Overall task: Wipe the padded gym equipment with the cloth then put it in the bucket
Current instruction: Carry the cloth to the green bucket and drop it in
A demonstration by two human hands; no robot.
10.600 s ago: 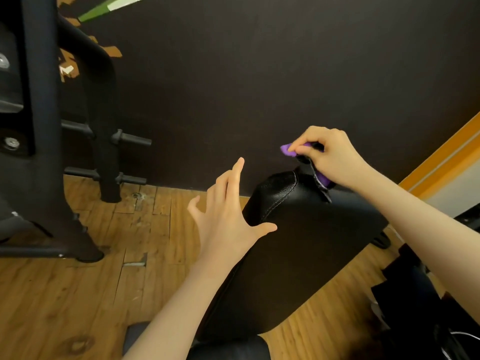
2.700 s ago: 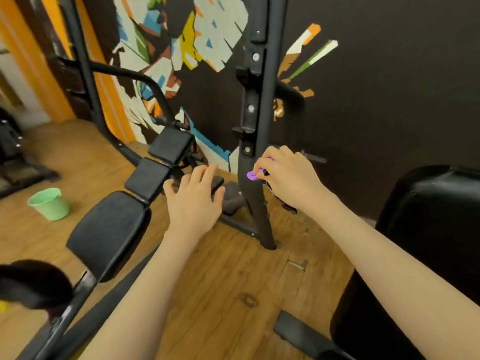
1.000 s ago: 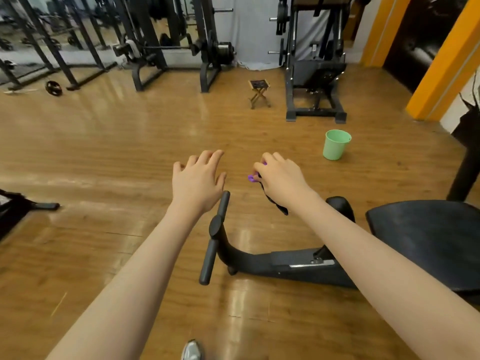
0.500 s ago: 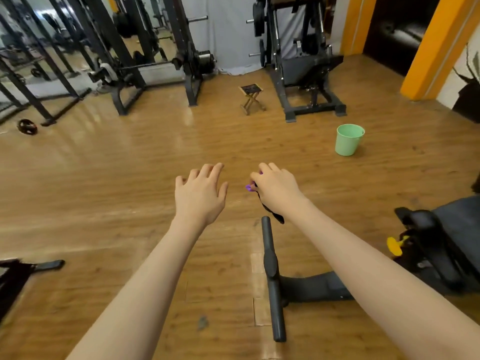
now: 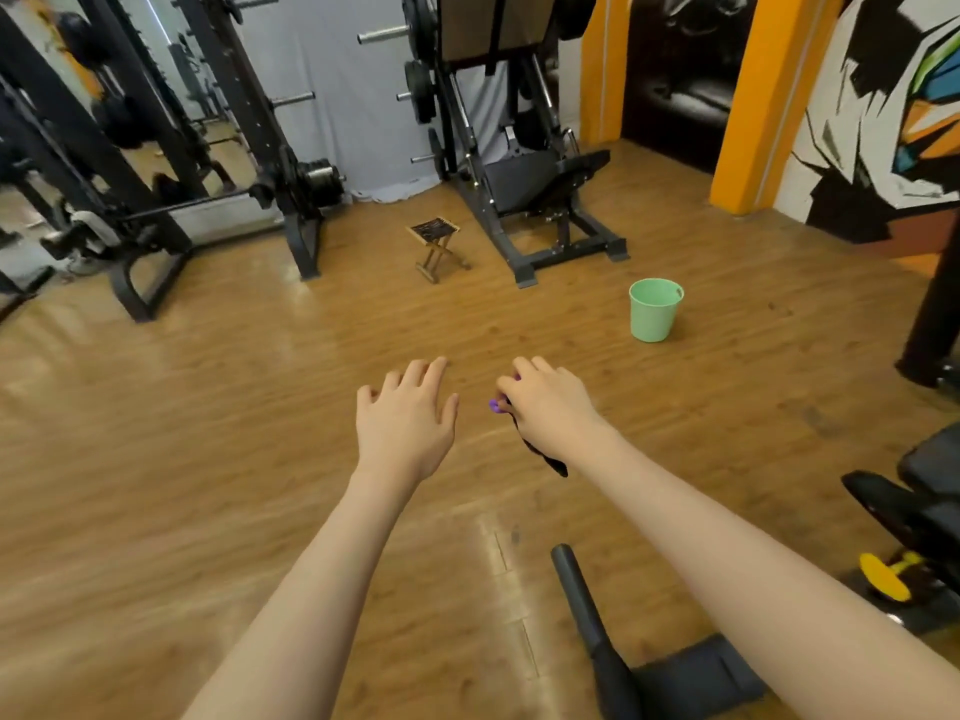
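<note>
Cloth (image 5: 540, 454) pinched in curled fingers of right hand (image 5: 550, 407), left hand (image 5: 405, 413) spread and empty; wiping looks done, so next comes crossing the floor to the bucket (image 5: 654, 310), well ahead-right.

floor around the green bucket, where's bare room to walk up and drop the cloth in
Bare wooden floor stretches from the hands to the green bucket, bordered by the folding stool and leg press frame behind. The right hand holds the cloth; the left hand is empty. Crowded lower right: bench base and pad.
</note>
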